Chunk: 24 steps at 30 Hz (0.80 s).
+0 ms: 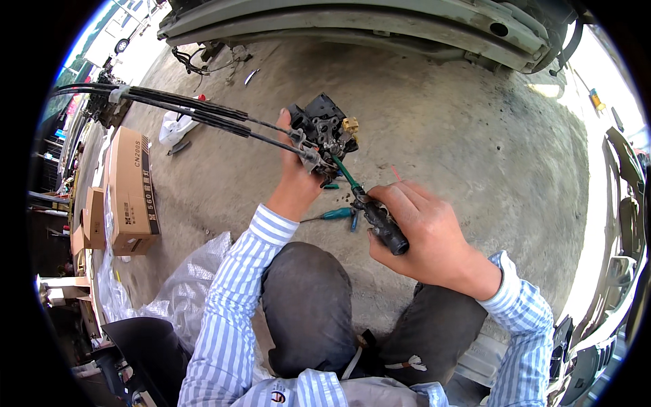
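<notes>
Your left hand (297, 182) gripped the black mechanism (324, 122) above the concrete floor (461, 136), well apart from its sunlit right edge. Your right hand (426, 234) pinched the black-handled screwdriver (384, 227), its green shaft meeting the mechanism. Black cables (224, 124) trailed leftward.

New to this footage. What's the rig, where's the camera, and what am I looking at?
There is no robot: these are a person's bare hands. The one picture comes from a wide fisheye camera on the person's head, looking down, so straight edges bend.

The left hand holds a black mechanism with dark cables running off to the left. The right hand grips a black-handled tool, its green shaft reaching the mechanism.

On the concrete floor lie a teal-handled tool and clear plastic sheeting; cardboard boxes stand left.
</notes>
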Each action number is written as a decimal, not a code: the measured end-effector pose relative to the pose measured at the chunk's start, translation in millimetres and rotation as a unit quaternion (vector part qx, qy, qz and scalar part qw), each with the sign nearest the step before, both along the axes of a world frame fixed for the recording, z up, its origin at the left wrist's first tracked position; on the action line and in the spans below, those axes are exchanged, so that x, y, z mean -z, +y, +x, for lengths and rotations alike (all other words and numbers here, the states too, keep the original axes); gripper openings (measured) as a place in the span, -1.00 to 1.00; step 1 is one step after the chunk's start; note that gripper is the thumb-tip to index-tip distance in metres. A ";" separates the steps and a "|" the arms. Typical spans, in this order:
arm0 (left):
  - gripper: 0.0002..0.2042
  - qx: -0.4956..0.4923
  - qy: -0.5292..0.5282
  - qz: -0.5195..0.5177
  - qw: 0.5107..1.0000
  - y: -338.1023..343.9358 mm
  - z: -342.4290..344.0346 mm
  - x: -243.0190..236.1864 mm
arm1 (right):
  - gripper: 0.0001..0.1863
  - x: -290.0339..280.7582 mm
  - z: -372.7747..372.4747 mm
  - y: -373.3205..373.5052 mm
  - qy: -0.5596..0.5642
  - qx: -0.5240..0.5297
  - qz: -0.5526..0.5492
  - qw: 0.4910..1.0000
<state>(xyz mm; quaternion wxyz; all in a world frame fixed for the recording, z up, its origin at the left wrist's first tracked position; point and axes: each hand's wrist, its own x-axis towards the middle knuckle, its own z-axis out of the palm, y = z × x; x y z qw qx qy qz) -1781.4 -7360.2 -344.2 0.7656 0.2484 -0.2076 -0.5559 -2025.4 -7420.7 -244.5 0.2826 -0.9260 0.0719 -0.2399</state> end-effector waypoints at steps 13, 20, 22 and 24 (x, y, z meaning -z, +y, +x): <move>-0.32 -0.119 -0.204 0.029 0.971 3.8 3.2 15.4 | -0.50 7.6 -2.2 -5.0 -0.017 -0.010 0.037 0.999; -0.19 -0.027 -0.013 0.026 0.999 2.6 -5.7 -16.5 | -0.49 14.6 -12.0 -14.4 -0.019 -0.017 0.101 0.995; -0.19 -0.003 0.080 0.015 0.997 1.1 -2.1 -15.9 | -0.51 14.6 -20.9 -24.7 -0.013 -0.004 0.169 0.985; -0.19 -0.018 0.070 0.029 0.997 4.2 2.6 -18.0 | -0.55 16.8 -31.7 -40.8 -0.007 0.034 0.271 0.962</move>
